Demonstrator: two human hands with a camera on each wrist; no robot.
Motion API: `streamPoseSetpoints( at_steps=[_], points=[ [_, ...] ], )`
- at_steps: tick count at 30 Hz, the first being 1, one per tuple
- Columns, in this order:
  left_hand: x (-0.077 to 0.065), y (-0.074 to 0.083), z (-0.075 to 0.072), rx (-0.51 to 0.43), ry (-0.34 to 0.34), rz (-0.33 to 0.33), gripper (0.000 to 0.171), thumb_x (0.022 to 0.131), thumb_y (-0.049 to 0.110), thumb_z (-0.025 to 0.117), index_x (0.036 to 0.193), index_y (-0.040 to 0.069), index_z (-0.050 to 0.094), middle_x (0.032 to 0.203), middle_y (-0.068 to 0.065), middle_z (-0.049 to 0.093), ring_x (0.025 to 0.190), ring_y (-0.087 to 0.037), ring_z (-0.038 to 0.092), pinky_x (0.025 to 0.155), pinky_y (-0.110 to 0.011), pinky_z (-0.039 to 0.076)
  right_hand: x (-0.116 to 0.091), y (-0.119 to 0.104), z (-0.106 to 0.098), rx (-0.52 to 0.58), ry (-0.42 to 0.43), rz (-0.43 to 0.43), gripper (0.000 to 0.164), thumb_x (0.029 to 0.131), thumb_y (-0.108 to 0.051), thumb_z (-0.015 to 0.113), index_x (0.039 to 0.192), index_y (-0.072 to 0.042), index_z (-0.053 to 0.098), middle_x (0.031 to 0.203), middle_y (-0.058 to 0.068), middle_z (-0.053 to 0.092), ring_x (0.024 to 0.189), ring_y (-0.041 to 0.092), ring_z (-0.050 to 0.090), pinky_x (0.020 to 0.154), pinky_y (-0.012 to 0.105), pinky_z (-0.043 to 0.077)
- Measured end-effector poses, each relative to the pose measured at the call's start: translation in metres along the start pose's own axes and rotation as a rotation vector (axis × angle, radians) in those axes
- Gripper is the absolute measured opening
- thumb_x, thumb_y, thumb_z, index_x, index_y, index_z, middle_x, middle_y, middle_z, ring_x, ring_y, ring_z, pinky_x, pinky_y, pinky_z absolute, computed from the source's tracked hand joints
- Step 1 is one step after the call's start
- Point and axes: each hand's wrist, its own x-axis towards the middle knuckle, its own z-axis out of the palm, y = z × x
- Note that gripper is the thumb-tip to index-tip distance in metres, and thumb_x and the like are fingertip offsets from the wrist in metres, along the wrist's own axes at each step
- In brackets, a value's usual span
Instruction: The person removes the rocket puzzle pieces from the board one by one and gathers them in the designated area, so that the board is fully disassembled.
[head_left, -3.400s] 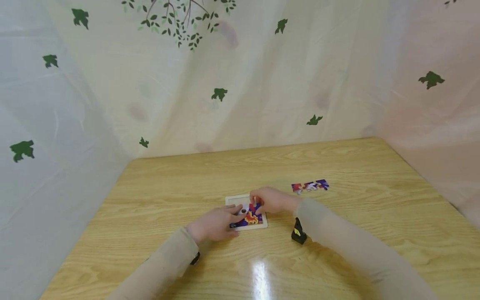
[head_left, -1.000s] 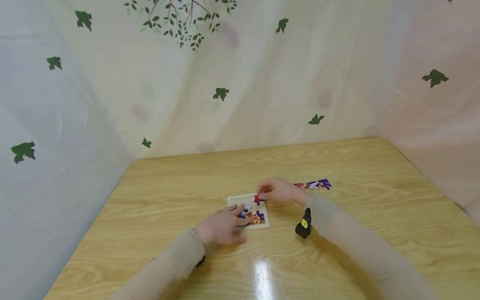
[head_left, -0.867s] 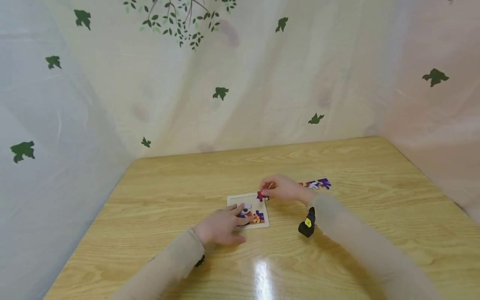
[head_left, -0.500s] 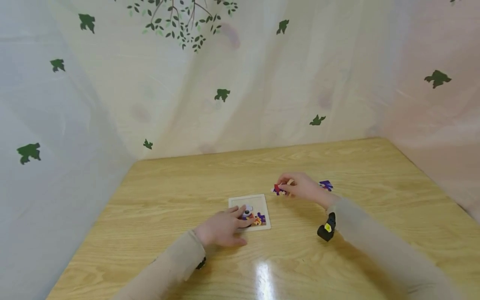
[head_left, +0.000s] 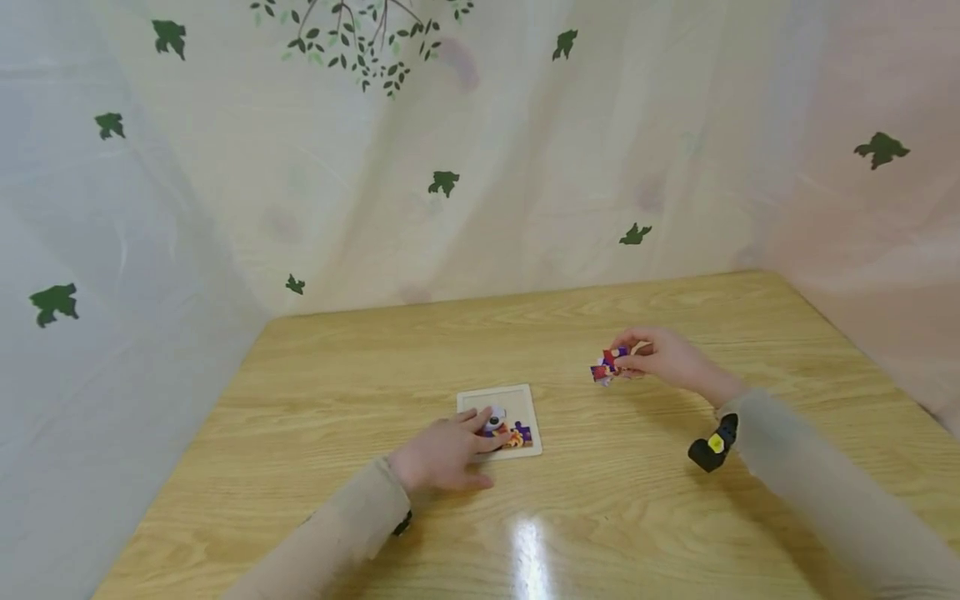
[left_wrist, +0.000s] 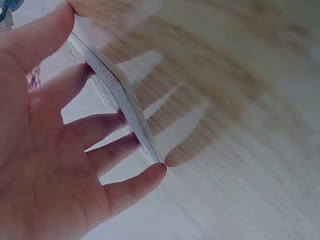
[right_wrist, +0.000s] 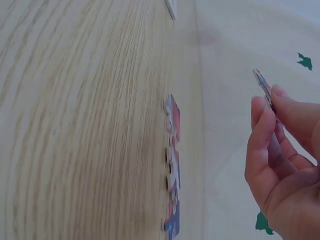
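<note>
So the big change is on the right: about 1 second ago the right hand (head_left: 667, 360) had the red-and-purple puzzle piece (head_left: 615, 357) over the far right corner of the tray (head_left: 536, 425), and now that piece is well away from it, up near the loose bits. The hand's pinching it between thumb and fingertips, and the right wrist view shows it held clear of the table (head_left: 375, 358), nothing under it.

Below it there's the row of loose pieces (right_wrist: 172, 162), 3 of them as far as I can make out from that wrist cam, lying near each other on the wood. In the head view the hand and held piece cover a good part of the row.

The left hand (head_left: 446, 452) hasn't really budged. Not gripping anything, just fingers spread over the near part of the tray, on or beside the placed pieces (head_left: 519, 435). Can't count those, the hand hides some.

What it means, imo: that corner spot is bare again, so no progress on the fill. Reads to me like the piece didn't suit there, or it's being swapped. The far half of the tray's all gap.
</note>
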Motion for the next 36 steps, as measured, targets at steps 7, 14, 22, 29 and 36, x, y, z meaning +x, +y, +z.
streamPoseSetpoints(
  at_steps=[7, 14, 22, 29, 36],
  points=[
    [0.001, 0.000, 0.000, 0.020, -0.004, -0.002, 0.065, 0.086, 0.046, 0.064, 0.143, 0.025, 0.043, 0.154, -0.017, 0.025, 0.139, -0.037, 0.031, 0.106, -0.054, 0.037, -0.012, 0.019, -0.018, -0.031, -0.011, 0.059, 0.027, 0.090, -0.013, 0.064, 0.112, 0.003, 0.061, 0.101, 0.016, 0.059, 0.081, 0.022, 0.064, 0.069, 0.033, 0.058],
    [0.003, -0.002, -0.001, 0.025, 0.003, 0.000, 0.064, 0.086, 0.046, 0.065, 0.143, 0.025, 0.044, 0.154, -0.017, 0.027, 0.138, -0.037, 0.032, 0.107, -0.051, 0.037, -0.020, 0.036, -0.031, -0.059, -0.054, 0.035, 0.027, 0.088, -0.010, 0.065, 0.110, 0.006, 0.062, 0.087, 0.009, 0.059, 0.067, 0.010, 0.056, 0.058, 0.026, 0.052],
    [0.004, -0.004, -0.003, 0.011, -0.007, -0.010, 0.064, 0.086, 0.045, 0.065, 0.143, 0.025, 0.044, 0.155, -0.016, 0.025, 0.139, -0.037, 0.030, 0.109, -0.051, 0.035, -0.024, 0.053, -0.039, -0.111, -0.111, 0.067, 0.023, 0.086, -0.014, 0.068, 0.101, 0.001, 0.059, 0.083, 0.004, 0.056, 0.064, 0.009, 0.049, 0.054, 0.023, 0.045],
    [0.005, -0.003, -0.005, 0.017, -0.008, -0.010, 0.064, 0.086, 0.046, 0.064, 0.143, 0.025, 0.043, 0.154, -0.016, 0.026, 0.139, -0.036, 0.031, 0.109, -0.049, 0.035, -0.022, 0.060, -0.040, -0.073, -0.143, 0.098, 0.019, 0.087, -0.011, 0.067, 0.099, 0.001, 0.059, 0.083, 0.005, 0.057, 0.067, 0.010, 0.052, 0.057, 0.022, 0.047],
    [0.005, -0.001, -0.005, 0.021, -0.012, -0.016, 0.065, 0.085, 0.046, 0.064, 0.143, 0.026, 0.042, 0.154, -0.016, 0.026, 0.139, -0.036, 0.031, 0.110, -0.048, 0.034, -0.017, 0.061, -0.038, -0.101, -0.165, 0.122, 0.024, 0.086, -0.017, 0.069, 0.100, 0.001, 0.061, 0.083, 0.005, 0.059, 0.065, 0.011, 0.052, 0.056, 0.023, 0.046]
  ],
)
